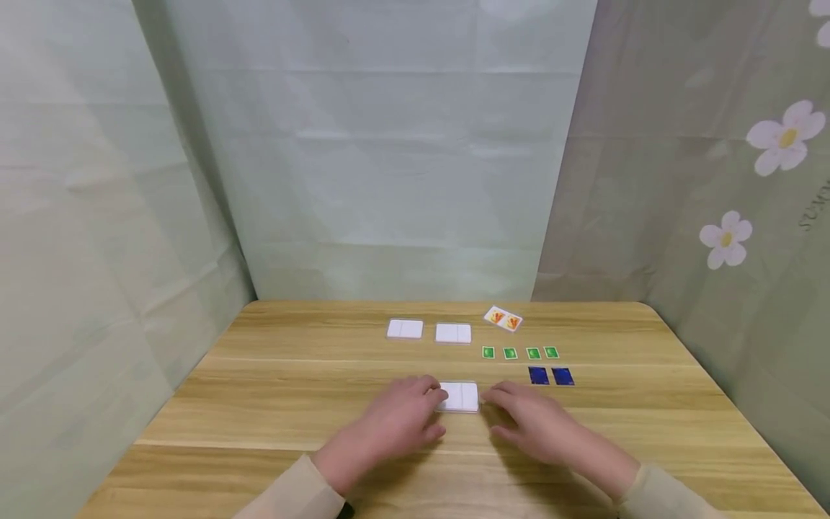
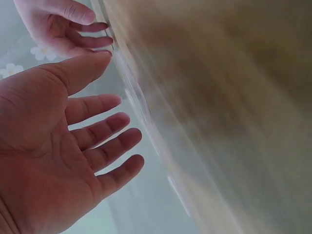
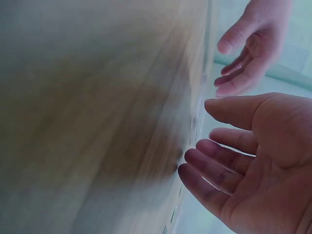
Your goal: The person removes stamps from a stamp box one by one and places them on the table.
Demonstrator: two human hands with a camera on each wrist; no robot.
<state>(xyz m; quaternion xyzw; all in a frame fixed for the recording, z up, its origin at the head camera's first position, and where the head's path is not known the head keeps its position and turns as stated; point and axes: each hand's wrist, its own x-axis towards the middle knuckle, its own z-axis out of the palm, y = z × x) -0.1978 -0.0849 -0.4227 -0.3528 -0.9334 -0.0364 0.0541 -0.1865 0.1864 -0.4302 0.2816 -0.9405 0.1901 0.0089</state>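
A white card [image 1: 462,397] with a line down its middle and a clear rim lies on the wooden table between the two hands. The left hand [image 1: 403,413] is at its left end, with fingertips overlapping that edge in the head view. Just off the right end is the right hand [image 1: 537,420], fingers slightly bent, nothing between them. In the left wrist view, the left hand [image 2: 63,141] shows its palm, with thumb and fingers spread and nothing held. The right wrist view shows the right hand [image 3: 258,165] with its fingers loosely extended along the tabletop.
Two similar white cards [image 1: 405,329] lie farther back. To their right is a tilted card [image 1: 503,318] with two orange pictures. Several small green square cards [image 1: 510,353] form a row, with two dark blue cards [image 1: 563,376] nearer. Fabric sheets [image 1: 389,180] hang around the table [image 1: 259,404].
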